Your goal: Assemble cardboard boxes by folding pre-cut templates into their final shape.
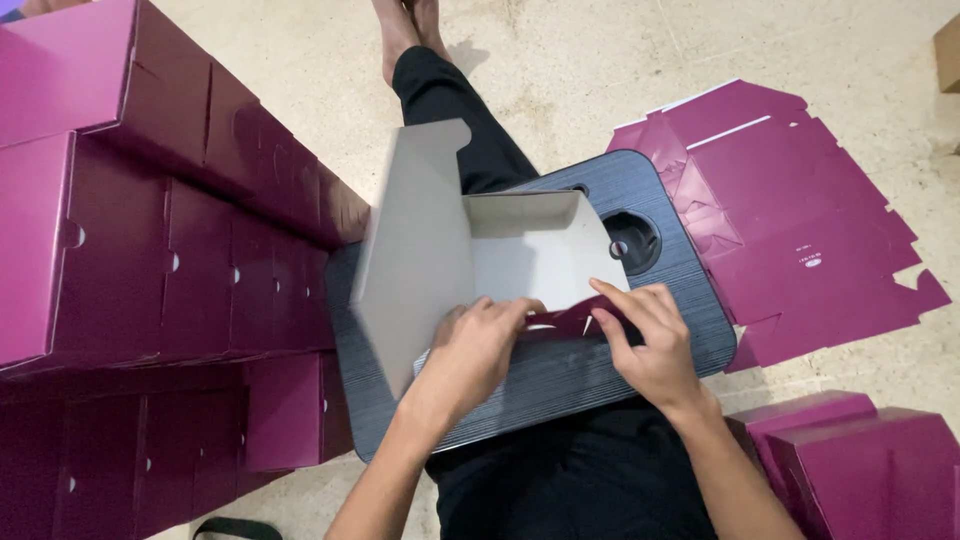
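A half-folded cardboard box (430,250), grey inside and magenta outside, lies on a dark striped lap tray (690,300) across my legs. My left hand (470,355) presses down on the near wall of the box, fingers curled over its edge. My right hand (650,340) pinches and folds the magenta flap (565,325) at the near right corner. One tall grey side panel stands up at the left, with a tab at its top.
Stacks of finished magenta boxes (150,230) fill the left side. Flat unfolded magenta blanks (790,220) lie on the floor at the right. More folded boxes (860,450) sit at the bottom right. My legs in black trousers (450,110) stretch forward.
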